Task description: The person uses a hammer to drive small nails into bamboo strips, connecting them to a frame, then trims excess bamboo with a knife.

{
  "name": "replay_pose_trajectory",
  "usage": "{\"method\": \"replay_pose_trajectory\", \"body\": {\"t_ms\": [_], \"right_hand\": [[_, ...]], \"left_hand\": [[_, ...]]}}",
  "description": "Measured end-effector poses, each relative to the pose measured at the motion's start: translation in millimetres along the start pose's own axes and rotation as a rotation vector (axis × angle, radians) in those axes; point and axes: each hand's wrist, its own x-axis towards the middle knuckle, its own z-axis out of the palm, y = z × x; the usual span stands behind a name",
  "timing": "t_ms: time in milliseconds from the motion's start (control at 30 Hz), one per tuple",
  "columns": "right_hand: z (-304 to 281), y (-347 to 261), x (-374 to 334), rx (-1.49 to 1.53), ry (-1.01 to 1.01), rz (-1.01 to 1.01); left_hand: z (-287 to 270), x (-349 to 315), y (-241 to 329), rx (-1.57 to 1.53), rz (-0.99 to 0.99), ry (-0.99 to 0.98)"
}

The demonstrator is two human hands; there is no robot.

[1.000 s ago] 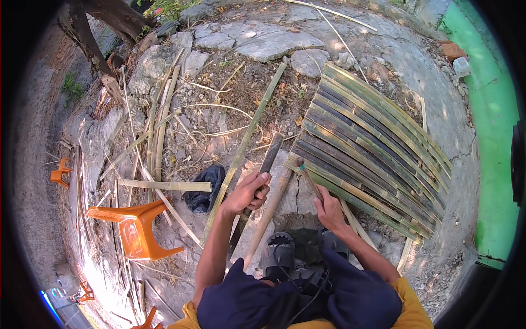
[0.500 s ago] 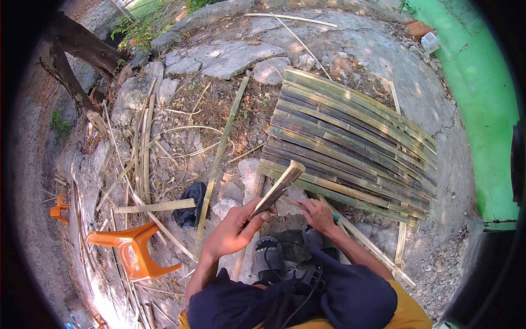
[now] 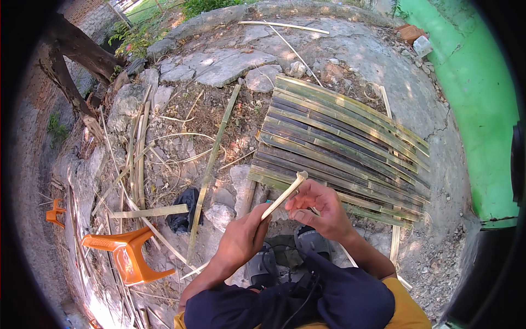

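From where I stand, the left hand is closed around a bamboo piece above the person's shoes. The right hand, loosely curled near its far end, seems empty. Many slats already lie side by side; a long strip lies apart, unjoined. What the crumpled black bag holds, I can't tell.

near the lower centre of the frame, the left hand is gripping, its back facing up, while the left forearm is slanting in from the lower edge, left of centre. just to the upper right, the right hand is cupping loosely, fingers curving above the thumb, and the right forearm is angling in from the lower right.
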Motion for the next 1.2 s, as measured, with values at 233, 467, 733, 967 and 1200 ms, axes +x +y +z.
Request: {"method": "replay_pose_trajectory", "body": {"t_ms": [233,467,733,967,1200], "right_hand": [[21,-21,-5,-0.092,0.107,-0.085],[21,-26,-4,-0.061,0.068,-0.107],[16,-28,-2,-0.18,0.057,-0.21],[12,-44,-1,-0.99,0.166,-0.629],[12,-49,-3,-0.938,0.163,-0.612]], "left_hand": [[3,-4,4,0.063,0.099,0.09],[-3,-11,2,0.099,0.149,0.039],[-3,-13,1,0.024,0.192,0.051],[-4,-14,4,-0.035,0.134,0.003],[-2,-13,3,-0.082,0.125,-0.054]]}}
